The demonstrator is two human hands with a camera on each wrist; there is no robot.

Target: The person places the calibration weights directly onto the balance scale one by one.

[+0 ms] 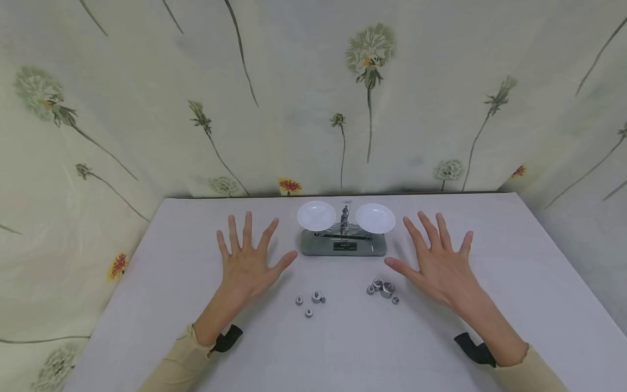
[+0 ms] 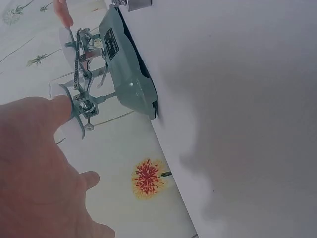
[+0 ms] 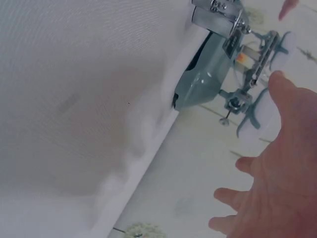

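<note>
A pale green balance scale (image 1: 344, 244) with two white pans stands toward the back of the table; its left pan (image 1: 316, 216) and right pan (image 1: 375, 218) look bare. My left hand (image 1: 248, 270) is spread, fingers apart, to the left of the scale and holds nothing. Likewise spread, my right hand (image 1: 444, 270) is to the right of it, thumb pointing toward the base. Between the hands lie small metal weights in two loose groups: several on the left (image 1: 316, 296) and several on the right (image 1: 387, 289). Both wrist views show the scale's base (image 2: 126, 74) beyond the thumbs.
White cloth covers the table (image 1: 343, 348), whose back edge runs just behind the scale. A curtain (image 1: 294, 81) printed with dandelions hangs behind and at the sides. Black bands (image 1: 228, 338) sit at both wrists, below beige sleeves (image 1: 181, 359).
</note>
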